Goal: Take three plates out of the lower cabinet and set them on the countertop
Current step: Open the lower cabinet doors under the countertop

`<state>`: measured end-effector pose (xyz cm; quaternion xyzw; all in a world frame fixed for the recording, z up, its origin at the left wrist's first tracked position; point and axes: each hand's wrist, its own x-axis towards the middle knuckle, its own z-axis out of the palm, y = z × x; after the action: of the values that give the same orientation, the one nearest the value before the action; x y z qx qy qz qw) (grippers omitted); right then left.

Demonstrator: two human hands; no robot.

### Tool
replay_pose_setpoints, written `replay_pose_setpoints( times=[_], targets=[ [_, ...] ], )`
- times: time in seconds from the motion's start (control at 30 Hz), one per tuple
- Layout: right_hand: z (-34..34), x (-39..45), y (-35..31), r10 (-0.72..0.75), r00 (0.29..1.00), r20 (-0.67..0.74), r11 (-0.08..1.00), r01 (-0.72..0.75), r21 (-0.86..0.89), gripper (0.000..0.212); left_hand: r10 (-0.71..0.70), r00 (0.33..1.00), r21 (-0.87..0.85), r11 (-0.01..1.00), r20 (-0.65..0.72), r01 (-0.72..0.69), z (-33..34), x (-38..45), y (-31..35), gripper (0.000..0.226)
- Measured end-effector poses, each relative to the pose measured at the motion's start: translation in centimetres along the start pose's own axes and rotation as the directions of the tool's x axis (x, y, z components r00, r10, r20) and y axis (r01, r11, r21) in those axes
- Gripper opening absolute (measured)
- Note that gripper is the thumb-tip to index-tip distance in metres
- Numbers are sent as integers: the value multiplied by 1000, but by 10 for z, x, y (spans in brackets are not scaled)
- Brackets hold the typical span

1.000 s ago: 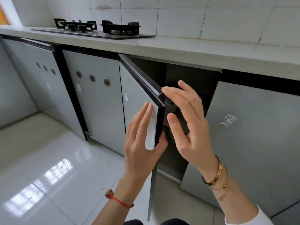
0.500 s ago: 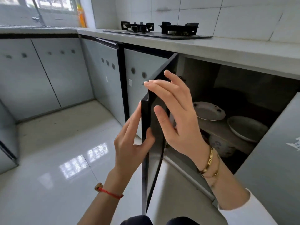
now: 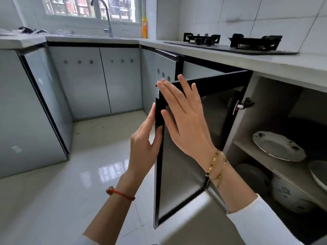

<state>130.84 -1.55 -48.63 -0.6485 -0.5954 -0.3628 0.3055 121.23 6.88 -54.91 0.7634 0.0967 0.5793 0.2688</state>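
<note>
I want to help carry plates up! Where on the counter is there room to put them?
The counter looks bare right of the stove, above the open cupboard. There is also a bare strip between the stove and the sink tap. The far left corner holds clutter, so skip that. The plates sit on the cupboard shelf.

**Shelf, cabinet floor and desk**

Inside the open lower cabinet, a pale shelf (image 3: 276,161) carries a white plate with dark blue marks (image 3: 278,146) and, just beside it at the frame's right edge, a second plate (image 3: 318,172). Under the shelf, on the cabinet floor, sits a white bowl with blue pattern (image 3: 290,197). Above, the grey desk (image 3: 283,65) bears a black gas hob (image 3: 233,44).
</note>
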Motion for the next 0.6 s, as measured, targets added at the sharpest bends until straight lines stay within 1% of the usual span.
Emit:
replay_pose_setpoints(
  times=[0.13,0.3,0.47,0.6],
  targets=[
    [23,16,3,-3,998,63,997,8,-75,52,-40,999,20,999,-3,40,-1,16,-16,53],
    [48,34,8,-19,996,86,993,29,-112,54,-75,997,23,997,-11,75,0,32,-38,52],
    [64,41,13,-11,994,111,992,24,-120,57,-86,996,7,996,-7,86,2,40,-51,52],
    [66,42,13,-8,994,111,996,18,-89,58,-81,997,-10,997,-3,81,2,40,-54,52]
  ],
)
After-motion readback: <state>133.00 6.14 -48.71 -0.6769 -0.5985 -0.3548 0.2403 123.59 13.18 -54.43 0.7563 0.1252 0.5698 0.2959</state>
